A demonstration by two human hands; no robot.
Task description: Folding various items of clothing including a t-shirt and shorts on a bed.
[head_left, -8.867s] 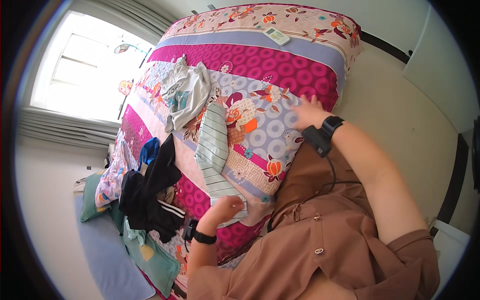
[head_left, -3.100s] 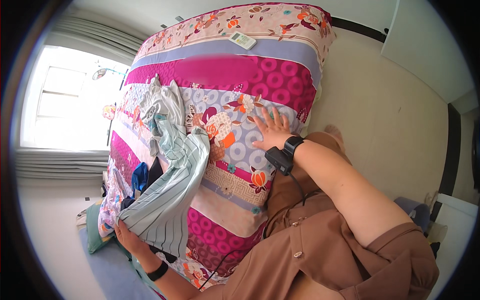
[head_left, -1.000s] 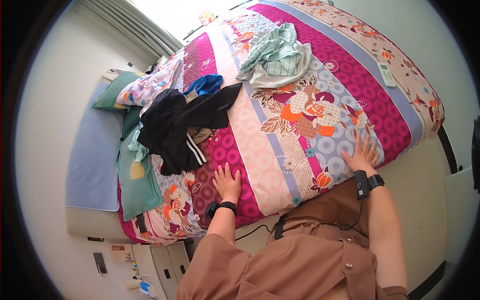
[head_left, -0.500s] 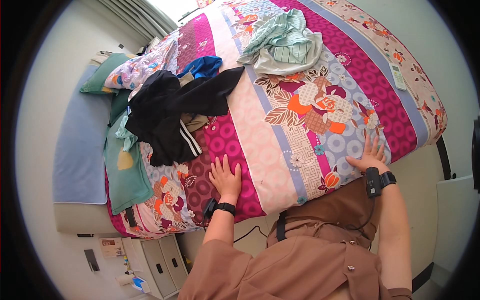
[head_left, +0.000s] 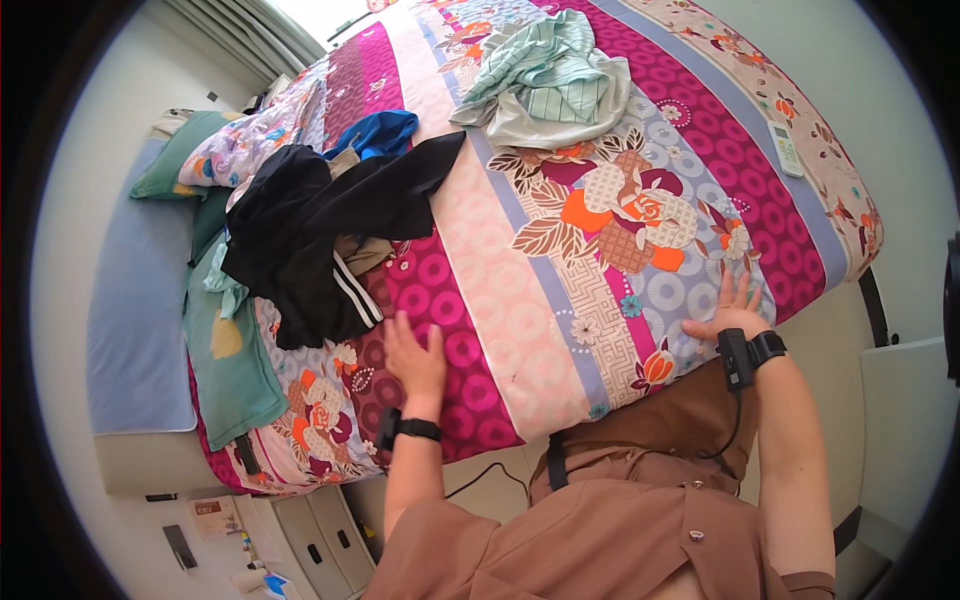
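Note:
My left hand point(head_left: 416, 362) is over the magenta part of the flowered bed cover point(head_left: 530, 330), fingers apart and holding nothing. Just beyond its fingertips lies a crumpled black garment point(head_left: 310, 225) with white stripes along one edge. My right hand point(head_left: 735, 308) rests with spread fingers on the blue-grey part of the cover, near the bed's close edge. Both wrists wear black straps with small devices. Farther off on the bed is a heap of mint striped and pale grey clothing point(head_left: 560, 85).
Blue cloth point(head_left: 375, 135) and beige cloth poke out around the black garment. Green pillows point(head_left: 235, 375) lie by the blue headboard point(head_left: 140, 300). A white remote control point(head_left: 785, 150) is at the right bed edge. A drawer cabinet point(head_left: 320, 540) stands at lower left.
My left hand has moved left and a little forward, toward the black garment, its fingers lifting. My right hand keeps its place on the cover. The view has shifted slightly.

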